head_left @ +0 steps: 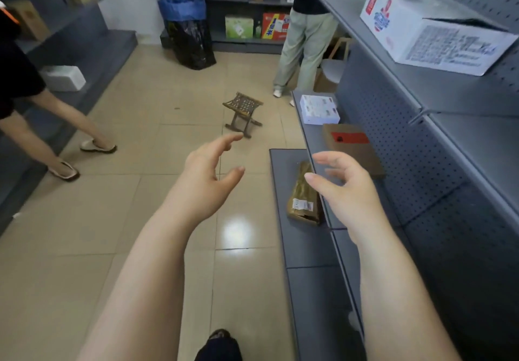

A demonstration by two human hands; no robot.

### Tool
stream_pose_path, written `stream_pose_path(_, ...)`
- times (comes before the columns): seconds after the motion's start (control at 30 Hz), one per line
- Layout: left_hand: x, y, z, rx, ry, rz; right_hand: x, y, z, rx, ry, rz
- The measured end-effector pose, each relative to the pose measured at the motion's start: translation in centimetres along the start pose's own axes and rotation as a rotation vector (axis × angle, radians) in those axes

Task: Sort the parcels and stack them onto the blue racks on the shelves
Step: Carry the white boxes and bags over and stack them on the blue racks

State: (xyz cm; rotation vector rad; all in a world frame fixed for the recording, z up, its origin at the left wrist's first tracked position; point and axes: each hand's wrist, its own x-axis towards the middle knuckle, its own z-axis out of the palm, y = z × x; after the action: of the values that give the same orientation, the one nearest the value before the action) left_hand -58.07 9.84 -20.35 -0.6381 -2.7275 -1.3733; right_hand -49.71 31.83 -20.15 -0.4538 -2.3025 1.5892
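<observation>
My left hand (206, 174) and my right hand (346, 189) are both stretched forward, fingers spread, holding nothing. Between them and slightly below lies a long brown paper-wrapped parcel (303, 195) with a white label, on the lowest grey shelf (297, 242) at the right. My right hand hovers just above and right of it. Further along the shelf above lie a flat brown carton with a red sticker (354, 147) and a white flat box (318, 109). A large white printed carton (432, 28) rests on the upper right shelf.
A small woven folding stool (243, 113) stands on the tiled floor ahead. One person stands at the back by the right shelving (304, 35); another person's legs (56, 124) are at the left. A blue-lined bin with a black bag (186, 29) is at the back.
</observation>
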Motion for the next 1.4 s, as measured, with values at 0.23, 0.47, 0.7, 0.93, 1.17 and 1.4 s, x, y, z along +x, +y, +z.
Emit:
stream_pose_path(0.23, 9.7, -5.4, -3.4, 0.088, -0.056, -0.060, 9.3, -1.4, 7.1, -0.424, 0.020, -0.121)
stream_pose_path(0.47, 14.6, -9.3, -1.8, 0.268, -0.107, -0.147, 15.3, -1.9, 11.6, -0.613, -0.071, -0.406)
stream_pose_path(0.7, 21.4, -13.0, -2.1, 0.471, -0.199, -0.079, 22.5, -1.6, 13.1, -0.582, -0.062, -0.362)
stream_pose_path(0.93, 30.7, -14.9, -0.7, 0.525, -0.140, -0.122, 33.3, -0.5, 14.1, -0.666, -0.207, -0.237)
stream_pose_path(1.17, 42.5, -14.4, -0.5, 0.530, -0.138, -0.158, 45.8, 1.1, 14.4, -0.685, -0.715, 0.178)
stream_pose_path(1.4, 49.5, -17.3, 1.6, 0.459, -0.198, -0.169, 53.5, 5.8, 15.9, -0.669, -0.702, 0.278)
